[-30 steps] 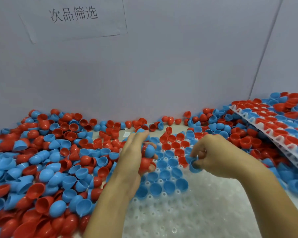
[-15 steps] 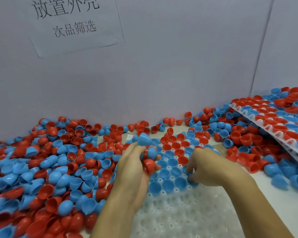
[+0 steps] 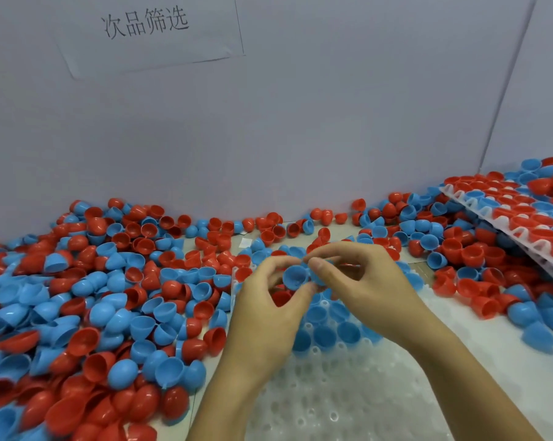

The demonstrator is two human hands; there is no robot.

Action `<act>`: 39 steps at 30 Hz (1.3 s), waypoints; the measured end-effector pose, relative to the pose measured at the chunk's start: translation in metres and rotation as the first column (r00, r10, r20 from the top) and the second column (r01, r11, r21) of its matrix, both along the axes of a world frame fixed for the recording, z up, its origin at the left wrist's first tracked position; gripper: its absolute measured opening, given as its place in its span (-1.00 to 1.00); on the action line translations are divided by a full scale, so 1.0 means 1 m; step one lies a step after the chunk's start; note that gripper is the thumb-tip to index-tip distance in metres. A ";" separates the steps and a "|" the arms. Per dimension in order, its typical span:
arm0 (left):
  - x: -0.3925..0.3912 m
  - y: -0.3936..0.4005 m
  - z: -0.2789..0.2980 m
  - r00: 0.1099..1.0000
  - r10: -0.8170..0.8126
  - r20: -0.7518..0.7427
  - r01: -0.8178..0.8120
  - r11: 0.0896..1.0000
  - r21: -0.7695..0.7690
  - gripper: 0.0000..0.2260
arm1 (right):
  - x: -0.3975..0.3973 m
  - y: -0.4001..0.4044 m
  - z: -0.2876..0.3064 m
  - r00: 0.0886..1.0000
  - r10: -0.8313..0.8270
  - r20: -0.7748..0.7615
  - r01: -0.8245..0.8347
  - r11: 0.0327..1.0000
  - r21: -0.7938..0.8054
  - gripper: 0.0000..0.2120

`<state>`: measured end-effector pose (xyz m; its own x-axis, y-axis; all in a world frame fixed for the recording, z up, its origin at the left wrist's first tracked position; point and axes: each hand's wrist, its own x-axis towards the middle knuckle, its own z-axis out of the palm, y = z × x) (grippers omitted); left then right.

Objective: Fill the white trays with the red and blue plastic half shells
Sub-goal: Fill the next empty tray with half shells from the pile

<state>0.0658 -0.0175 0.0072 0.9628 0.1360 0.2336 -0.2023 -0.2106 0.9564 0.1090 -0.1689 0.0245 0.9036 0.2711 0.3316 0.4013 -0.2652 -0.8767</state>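
Note:
A white tray (image 3: 338,405) lies in front of me, its far rows filled with blue half shells (image 3: 324,337) and some red ones. My left hand (image 3: 268,310) holds a small clutch of shells, a blue half shell (image 3: 294,276) at its fingertips and a red one (image 3: 280,297) in the palm. My right hand (image 3: 364,281) has come across and pinches that blue shell with thumb and forefinger. Both hands hover above the tray's filled rows.
A deep heap of loose red and blue half shells (image 3: 93,297) covers the table to the left and along the back wall. A filled white tray (image 3: 520,218) leans on more shells at the right. A paper sign (image 3: 147,30) hangs on the grey wall.
My right hand has lifted off the tray, where it set down a blue shell, and moved left to meet my left hand. It now pinches a blue shell there.

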 end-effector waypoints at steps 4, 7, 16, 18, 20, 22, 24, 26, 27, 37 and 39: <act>0.006 0.003 -0.004 0.993 0.105 -0.050 -0.114 0.959 -0.260 -0.91 | 0.001 -0.003 0.003 0.994 -0.087 -0.063 0.091 0.994 0.065 -0.86; 0.008 0.003 -0.001 0.993 0.075 -0.092 -0.109 0.878 -0.466 -0.85 | -0.001 0.002 0.001 0.988 -0.063 -0.141 0.071 0.996 0.051 -0.86; 0.008 -0.006 -0.001 0.988 -0.029 -0.152 -0.052 0.863 -0.502 -0.82 | -0.005 0.022 -0.003 0.970 -0.215 -0.116 0.238 0.936 0.258 -0.85; 0.006 -0.006 0.000 0.985 -0.075 -0.158 -0.018 0.853 -0.521 -0.73 | -0.007 0.024 -0.005 0.985 -0.152 -0.084 0.166 0.968 0.190 -0.89; 0.007 -0.005 -0.001 0.985 -0.062 -0.164 -0.040 0.832 -0.553 -0.72 | -0.009 0.028 -0.006 0.993 -0.112 -0.044 0.118 0.981 0.156 -0.91; 0.010 -0.002 -0.003 0.985 -0.039 -0.169 -0.069 0.806 -0.589 -0.70 | -0.009 0.028 -0.006 0.994 -0.113 0.010 0.111 0.984 0.136 -0.96; 0.011 0.001 -0.003 0.985 -0.025 -0.169 -0.085 0.787 -0.612 -0.65 | -0.009 0.027 -0.005 0.993 -0.097 0.063 0.090 0.991 0.095 -0.92; 0.012 0.003 -0.004 0.987 -0.028 -0.158 -0.074 0.792 -0.606 -0.64 | -0.007 0.024 -0.006 0.990 -0.109 0.093 0.105 0.994 0.040 -0.87; 0.011 0.004 -0.004 0.988 -0.036 -0.153 -0.062 0.803 -0.593 -0.66 | -0.006 0.023 -0.006 0.987 -0.125 0.102 0.124 0.992 0.016 -0.88; 0.012 -0.007 -0.007 0.977 -0.089 -0.195 0.011 0.929 -0.369 -0.93 | 0.001 -0.009 -0.001 0.970 -0.145 0.197 0.203 0.927 -0.316 -0.80; 0.013 -0.008 -0.006 0.969 -0.078 -0.236 -0.033 0.901 -0.433 -0.80 | 0.005 -0.027 0.003 0.962 -0.205 0.183 0.259 0.897 -0.359 -0.82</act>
